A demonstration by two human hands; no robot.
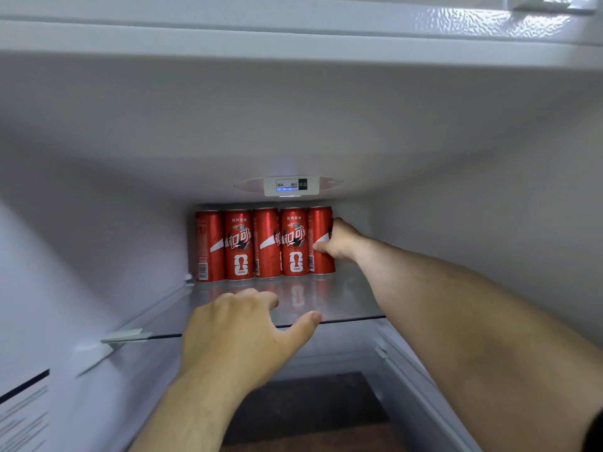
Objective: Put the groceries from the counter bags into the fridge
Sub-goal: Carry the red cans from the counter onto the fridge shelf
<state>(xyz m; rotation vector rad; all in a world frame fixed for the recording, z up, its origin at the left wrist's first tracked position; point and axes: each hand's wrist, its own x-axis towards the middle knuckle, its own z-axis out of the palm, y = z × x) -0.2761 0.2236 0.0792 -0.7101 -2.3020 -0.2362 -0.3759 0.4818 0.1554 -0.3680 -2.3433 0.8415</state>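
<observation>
Several red soda cans (pixel 239 244) stand upright in a row against the back wall of the fridge, on a glass shelf (pixel 352 305). My right hand (pixel 339 241) reaches deep in and grips the rightmost can (pixel 319 256), thumb across its front and fingers behind it. My left hand (pixel 241 334) hovers at the shelf's front edge, fingers loosely spread and holding nothing.
A control panel (pixel 291 185) with blue lights sits in the fridge ceiling above the cans. White side walls close in left and right. The shelf in front of the cans is bare glass. Below the shelf a dark floor (pixel 306 409) shows.
</observation>
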